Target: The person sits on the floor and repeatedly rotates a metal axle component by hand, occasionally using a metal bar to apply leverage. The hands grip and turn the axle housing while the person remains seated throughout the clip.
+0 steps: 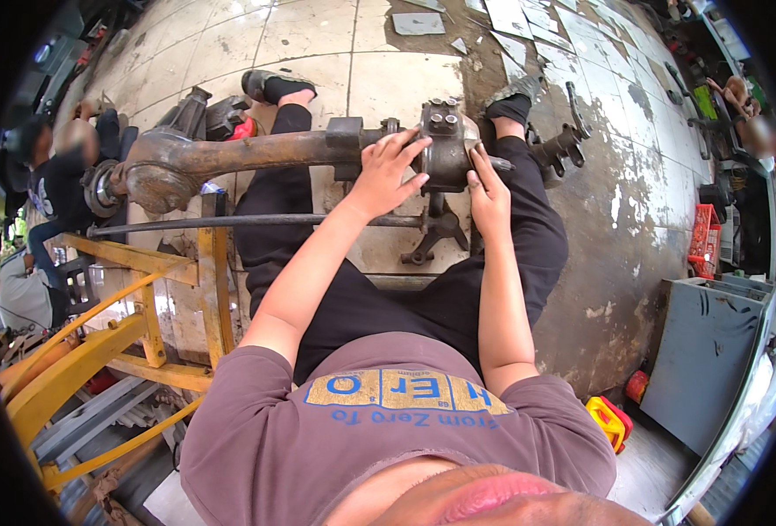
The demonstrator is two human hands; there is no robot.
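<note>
A long rusty axle housing [274,151] lies crosswise in front of me, over my legs, with a round bulging centre [162,171] toward the left. At its right end sits a dark steering knuckle [446,162] with several bolt heads on top. My left hand [389,172] rests against the left side of the knuckle, fingers spread. My right hand [490,195] lies along the knuckle's right side with its fingers stretched out. Neither hand is wrapped round anything. Below runs a thin tie rod [318,221], meeting a dark forked arm [438,232] under the knuckle.
A yellow metal frame [217,298] stands close on my left. To the right are a grey cabinet [699,337], a red crate [705,237] and a yellow-and-red container [609,422]. Another metal part [563,145] lies past my right leg. People sit at the far left and right.
</note>
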